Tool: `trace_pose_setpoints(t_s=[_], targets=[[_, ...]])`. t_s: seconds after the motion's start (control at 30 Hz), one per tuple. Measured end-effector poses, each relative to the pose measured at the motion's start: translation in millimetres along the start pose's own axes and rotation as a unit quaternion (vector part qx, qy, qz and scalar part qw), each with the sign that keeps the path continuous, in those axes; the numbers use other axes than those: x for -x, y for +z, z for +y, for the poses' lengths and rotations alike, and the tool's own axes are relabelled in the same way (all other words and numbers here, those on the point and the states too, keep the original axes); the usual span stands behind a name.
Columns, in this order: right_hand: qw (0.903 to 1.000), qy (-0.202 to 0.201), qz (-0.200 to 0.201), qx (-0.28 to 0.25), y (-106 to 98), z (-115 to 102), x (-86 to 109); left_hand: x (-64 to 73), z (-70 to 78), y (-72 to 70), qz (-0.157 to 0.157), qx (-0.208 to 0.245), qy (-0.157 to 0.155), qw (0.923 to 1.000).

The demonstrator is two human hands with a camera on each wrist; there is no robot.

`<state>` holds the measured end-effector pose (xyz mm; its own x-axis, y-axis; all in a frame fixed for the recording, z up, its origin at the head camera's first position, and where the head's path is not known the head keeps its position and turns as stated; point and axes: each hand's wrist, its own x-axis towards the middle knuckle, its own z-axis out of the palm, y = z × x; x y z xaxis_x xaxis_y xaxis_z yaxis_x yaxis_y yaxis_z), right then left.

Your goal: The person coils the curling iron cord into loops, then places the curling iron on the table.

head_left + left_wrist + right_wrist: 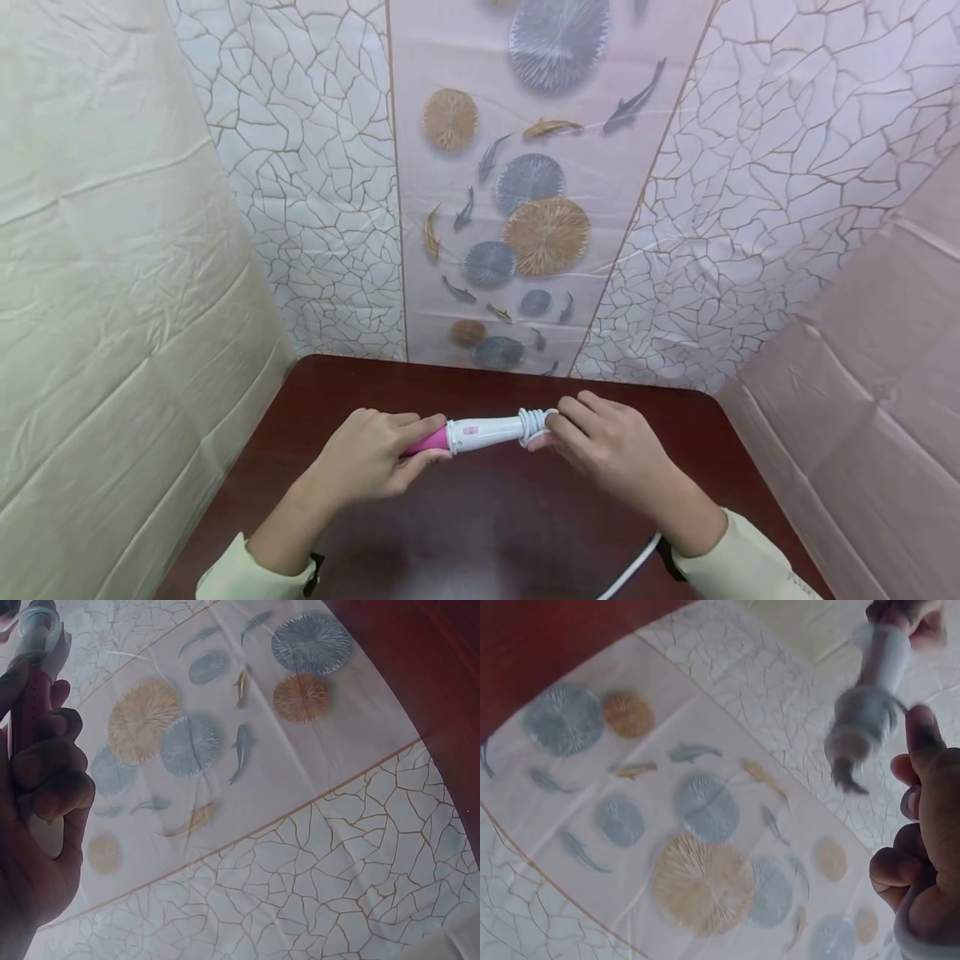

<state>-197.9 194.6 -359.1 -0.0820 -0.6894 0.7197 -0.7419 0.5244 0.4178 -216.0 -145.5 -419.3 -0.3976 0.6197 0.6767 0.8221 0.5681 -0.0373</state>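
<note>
One pink-and-white wand-shaped device is held above the dark red counter: the left hand grips its pink part, while the right hand, fingers curled, holds the white cord beside coils wrapped around the white end.

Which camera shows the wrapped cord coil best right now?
The head view: the cord coil shows sharply, loops distinct, next to the right hand. The right wrist view shows it blurred; the left wrist view catches the tool in its top-left corner, loops unclear.
</note>
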Motion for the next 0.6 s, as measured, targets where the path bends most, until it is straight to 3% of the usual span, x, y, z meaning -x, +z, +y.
trace_pose_setpoints(t_s=[0.2, 0.33, 0.5, 0.6], targets=[[0.9999, -0.009, 0.001, -0.011, -2, 10, -5.4, 1.8, 5.5, 1.1, -0.008, 0.013, -0.004, 0.9999], [0.9992, -0.019, -0.036, -0.006, -2, 13, -5.4, 1.6, 8.0, 1.1, -0.008, 0.023, -0.004, 0.9997], [0.9963, -0.001, -0.086, 0.005, -3, 18, -1.4, -0.9, 9.7, -1.4, -0.004, 0.021, 0.000, 0.9998], [0.9958, 0.012, -0.091, 0.002, -4, 21, -3.2, -2.9, 9.7, -3.5, -0.003, 0.016, 0.004, 0.9999]])
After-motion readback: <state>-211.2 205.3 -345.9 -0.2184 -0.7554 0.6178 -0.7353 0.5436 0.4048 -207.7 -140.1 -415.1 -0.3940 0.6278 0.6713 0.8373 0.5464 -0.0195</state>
